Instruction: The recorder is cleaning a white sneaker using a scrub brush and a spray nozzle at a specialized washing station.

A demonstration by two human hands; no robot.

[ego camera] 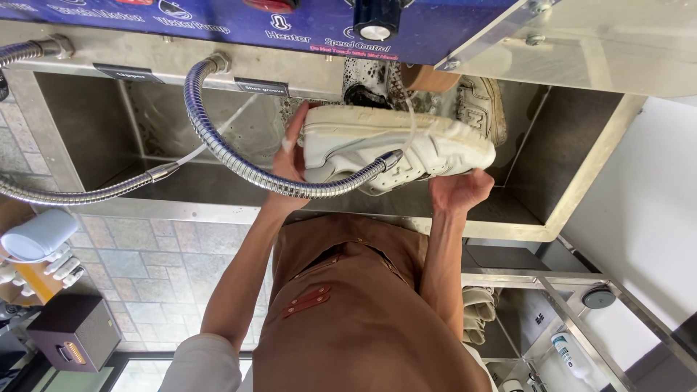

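Note:
A white sneaker point(385, 145) lies on its side over the steel wash basin point(218, 210) of a machine. My left hand point(289, 154) grips its heel end. My right hand point(459, 190) cups its toe end from below. A flexible metal hose point(239, 163) curves down from the machine in front of my left wrist, and its nozzle tip point(392, 157) rests against the shoe's side. Behind the shoe there is a dark wet brush area point(363, 91), partly hidden. A second white sneaker point(483, 105) stands at the basin's back right.
A blue control panel with a black knob point(375, 18) runs above the basin. Another metal hose point(80, 194) enters from the left. White gloves point(54, 265) and a dark box point(72, 330) sit lower left. A shelf frame with a bottle point(570, 352) is lower right.

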